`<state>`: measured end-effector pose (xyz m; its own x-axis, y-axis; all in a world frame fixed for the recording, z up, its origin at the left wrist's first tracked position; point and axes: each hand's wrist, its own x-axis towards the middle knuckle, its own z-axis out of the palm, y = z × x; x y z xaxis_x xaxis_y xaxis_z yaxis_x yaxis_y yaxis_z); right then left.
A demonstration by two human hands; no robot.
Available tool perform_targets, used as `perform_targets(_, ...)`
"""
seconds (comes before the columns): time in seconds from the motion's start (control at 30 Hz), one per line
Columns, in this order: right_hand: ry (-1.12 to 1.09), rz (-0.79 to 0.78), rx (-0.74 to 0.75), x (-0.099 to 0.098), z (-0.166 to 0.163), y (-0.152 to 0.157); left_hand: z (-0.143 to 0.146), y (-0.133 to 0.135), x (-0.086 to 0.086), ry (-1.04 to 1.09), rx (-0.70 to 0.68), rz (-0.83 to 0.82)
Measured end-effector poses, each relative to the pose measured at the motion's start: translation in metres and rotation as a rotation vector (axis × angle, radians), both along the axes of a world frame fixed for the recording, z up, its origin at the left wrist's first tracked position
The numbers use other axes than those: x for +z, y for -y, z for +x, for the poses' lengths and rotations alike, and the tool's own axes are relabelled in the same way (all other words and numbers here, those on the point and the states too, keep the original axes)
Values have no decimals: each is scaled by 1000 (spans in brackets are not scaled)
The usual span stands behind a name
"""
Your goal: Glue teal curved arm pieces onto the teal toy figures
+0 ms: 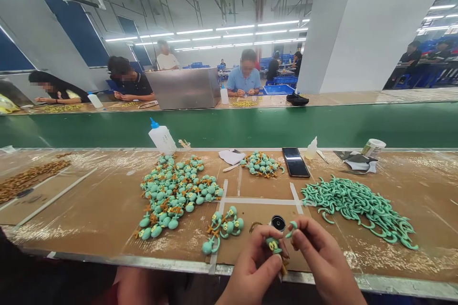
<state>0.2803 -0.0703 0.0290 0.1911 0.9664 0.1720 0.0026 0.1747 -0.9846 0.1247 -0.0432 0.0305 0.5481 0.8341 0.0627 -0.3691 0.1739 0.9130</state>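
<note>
Near the table's front edge, my left hand [255,267] is closed around a small figurine [274,246] with a green head, yellow eyes and a brown body. Just to its right, my right hand [320,257] pinches a curved green piece [291,228] between thumb and fingertips. The piece is close to the figurine's head, apart from it. Behind my hands stands a small round black container [278,222]. Left of them lie several figurines [226,221] in a small group. A heap of curved green pieces [358,207] is spread out on the right.
A large pile of figurines [175,195] lies left of centre, a smaller pile [261,164] farther back. A phone [296,162], a white squeeze bottle [162,138] and a small dropper bottle [311,148] stand or lie behind. Across the green belt [229,126], several people sit working.
</note>
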Motion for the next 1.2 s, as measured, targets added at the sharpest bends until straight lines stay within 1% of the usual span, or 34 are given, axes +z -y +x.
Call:
perform_targets(0.17, -10, -113, 191, 7, 25, -12, -9, -2, -2, 93, -65, -41)
perform_targets(0.27, -78, -162, 252, 7, 30, -15, -12, -4, -2, 168, -93, -100)
perform_targets(0.4, -168, -219, 250, 5, 29, -19, -12, -8, -6, 317, -171, -170)
perform_targets(0.5, -141, -217, 221, 4, 30, -23, -13, -10, -10, 376, -197, -175)
perform_targets(0.6, -92, -219, 208, 6, 32, -26, -16, -9, -11, 364, -185, -180)
perform_targets(0.67, -9, -219, 210, 9, 35, -28, -19, -8, -8, 341, -147, -176)
perform_targets(0.77, 291, -169, 194, 11, 37, -31, -22, -6, -2, 303, -83, -169)
perform_targets(0.83, 447, -125, 163, 8, 38, -35, -25, -4, 3, 278, -56, -172)
perform_targets(0.93, 523, -103, 103, -2, 38, -42, -28, -1, 8, 230, -24, -198)
perform_targets(1.0, 581, -112, 66, -9, 38, -47, -31, 2, 8, 198, 0, -214)
perform_targets(1.1, 660, -135, 28, -14, 36, -51, -34, 5, 2, 149, 45, -232)
perform_targets(1.2, 710, -156, 37, -14, 35, -54, -37, 8, -8, 114, 81, -270)
